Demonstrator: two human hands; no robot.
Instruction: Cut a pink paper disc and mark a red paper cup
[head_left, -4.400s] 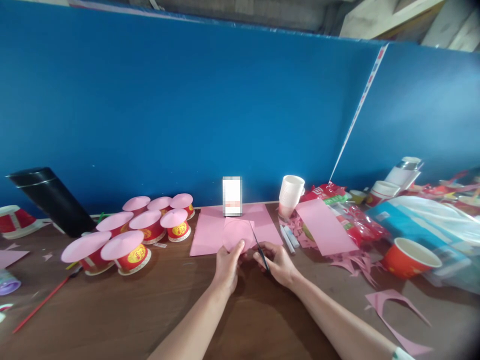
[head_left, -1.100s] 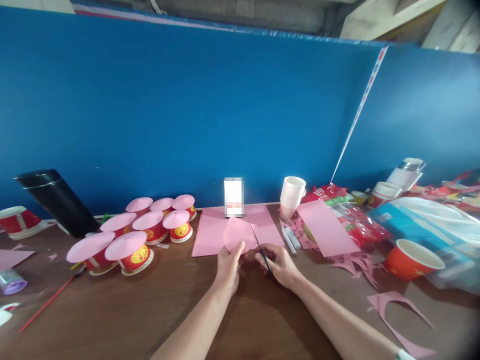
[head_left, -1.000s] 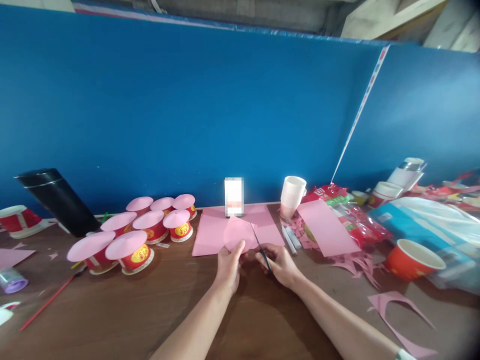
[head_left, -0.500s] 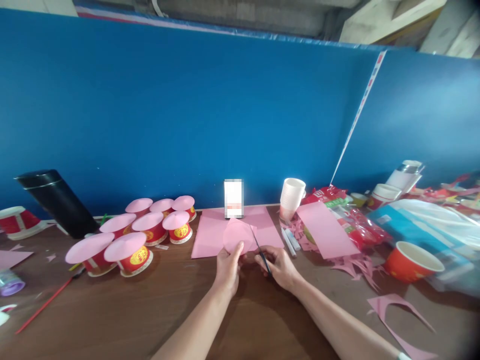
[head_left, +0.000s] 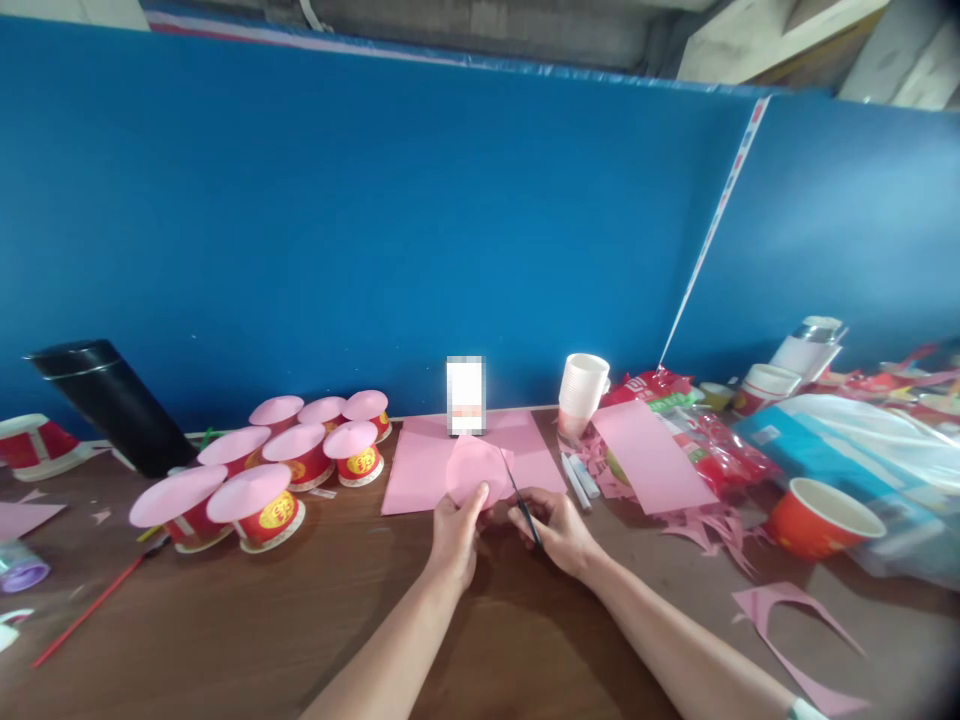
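My left hand (head_left: 454, 536) pinches a round pink paper disc (head_left: 474, 468) by its lower edge and holds it above the brown table (head_left: 225, 630). My right hand (head_left: 559, 530) is closed round the handles of a pair of black scissors (head_left: 519, 497), whose thin blades point up and away along the disc's right edge. Under the disc lies a flat pink paper sheet (head_left: 420, 460).
Left stand several upturned red paper cups with pink disc tops (head_left: 259, 490), a black cylinder (head_left: 112, 405) and a red stick (head_left: 90, 600). Right are a stack of white cups (head_left: 581, 390), another pink sheet (head_left: 652, 455), pink offcuts (head_left: 795, 620), an orange cup (head_left: 821, 515) and plastic bags (head_left: 840, 440).
Both hands stay in almost the same place with the disc and scissors; only the view shifts slightly.
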